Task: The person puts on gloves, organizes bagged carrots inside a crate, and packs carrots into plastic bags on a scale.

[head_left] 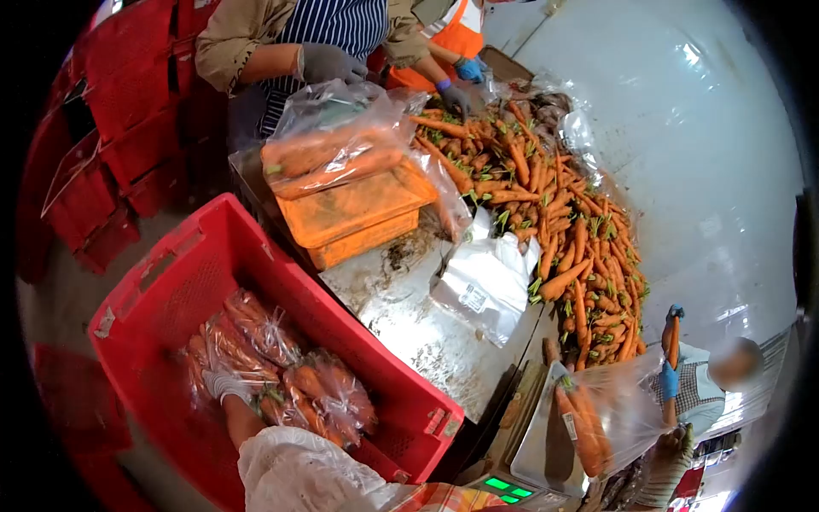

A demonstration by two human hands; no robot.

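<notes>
My left hand (226, 386), in a pale knit glove, reaches into the red crate (153, 290) and grips a clear bag of carrots (198, 358) at its left side; its fingertips are partly hidden. More bagged carrots (328, 392) lie around it. At the lower right, my right hand (665, 469), in a striped glove, is closed at the mouth of another clear bag of carrots (584, 427). That bag rests on the scale (546, 435), whose green display (508, 489) is lit.
Loose carrots (589, 264) are heaped along the metal table (401, 333). A stack of plastic bags (486, 286) lies beside them. An orange tub (358, 213) bears bagged carrots. Several co-workers stand around, one holding a carrot (674, 341). Red crates (128, 94) are stacked behind.
</notes>
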